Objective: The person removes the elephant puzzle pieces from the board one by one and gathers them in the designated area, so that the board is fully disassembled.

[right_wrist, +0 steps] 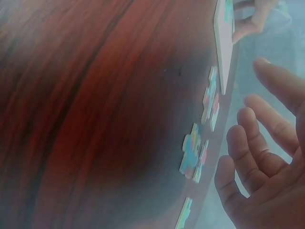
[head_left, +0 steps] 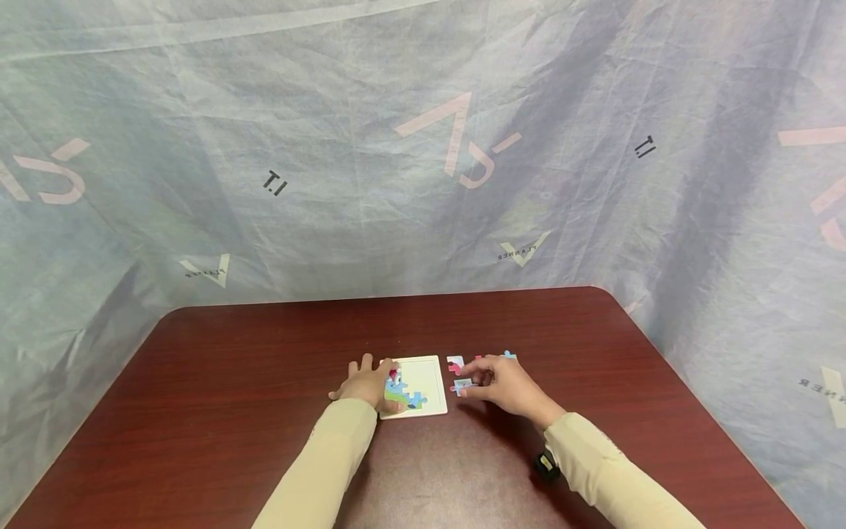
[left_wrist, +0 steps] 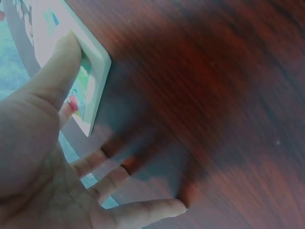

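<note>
A square jigsaw puzzle board [head_left: 432, 382] with a pale frame lies on the table, its left part filled with joined pieces [head_left: 411, 400] showing blue, green and red. My left hand [head_left: 362, 386] rests at its left side with fingers spread; the thumb [left_wrist: 66, 57] lies over the frame's near edge and other fingertips reach down to the tabletop. To the right of the board, my right hand [head_left: 505, 383] hovers low with loosely bent fingers and nothing between them. Its thumb and index fingertips are right by a light-blue puzzle piece [head_left: 463, 383]. A white-and-red piece [head_left: 454, 363] sits just beyond.
More loose puzzle pieces [right_wrist: 190, 151] lie flat beneath and beyond my right hand, partly hidden by it in the head view. The dark red wooden table [head_left: 231, 411] extends around the board. A grey printed cloth [head_left: 370, 169] hangs behind it.
</note>
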A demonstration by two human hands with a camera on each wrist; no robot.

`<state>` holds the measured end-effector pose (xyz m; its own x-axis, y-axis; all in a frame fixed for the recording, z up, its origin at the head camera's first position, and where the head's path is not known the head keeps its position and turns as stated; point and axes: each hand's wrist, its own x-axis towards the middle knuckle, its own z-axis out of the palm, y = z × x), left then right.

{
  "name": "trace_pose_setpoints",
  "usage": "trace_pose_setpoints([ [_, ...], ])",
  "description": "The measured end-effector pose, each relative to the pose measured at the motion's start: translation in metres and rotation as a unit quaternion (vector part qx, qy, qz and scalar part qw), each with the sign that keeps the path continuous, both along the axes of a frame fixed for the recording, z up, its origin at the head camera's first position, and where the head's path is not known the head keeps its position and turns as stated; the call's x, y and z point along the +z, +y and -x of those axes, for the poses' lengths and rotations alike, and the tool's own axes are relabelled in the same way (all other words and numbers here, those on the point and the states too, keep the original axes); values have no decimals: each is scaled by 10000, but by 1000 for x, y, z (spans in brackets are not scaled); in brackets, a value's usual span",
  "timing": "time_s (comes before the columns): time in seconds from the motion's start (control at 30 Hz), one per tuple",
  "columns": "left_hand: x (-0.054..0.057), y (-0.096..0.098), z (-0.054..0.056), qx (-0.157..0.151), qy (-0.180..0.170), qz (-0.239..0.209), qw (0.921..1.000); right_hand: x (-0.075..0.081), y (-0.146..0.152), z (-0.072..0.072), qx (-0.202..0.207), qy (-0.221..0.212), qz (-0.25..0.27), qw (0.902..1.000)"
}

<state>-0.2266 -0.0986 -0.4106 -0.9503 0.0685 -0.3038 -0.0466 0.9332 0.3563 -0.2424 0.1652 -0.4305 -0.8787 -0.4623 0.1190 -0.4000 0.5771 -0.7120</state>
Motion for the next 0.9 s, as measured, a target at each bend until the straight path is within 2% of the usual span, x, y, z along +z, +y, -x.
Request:
trace_pose_setpoints([
  [0.33, 2, 1, -2, 1, 58, 6, 10000, 4, -15, -1, 14, 10, -72, 10000],
  [0.6, 14, 1, -10, 50, 67, -132, 9999, 4, -33, 1, -28, 100, -377, 9992],
  [0.9, 11, 2, -8, 144, 42, -191, 9997, 6, -55, -1, 291, 105, -642, 9975],
])
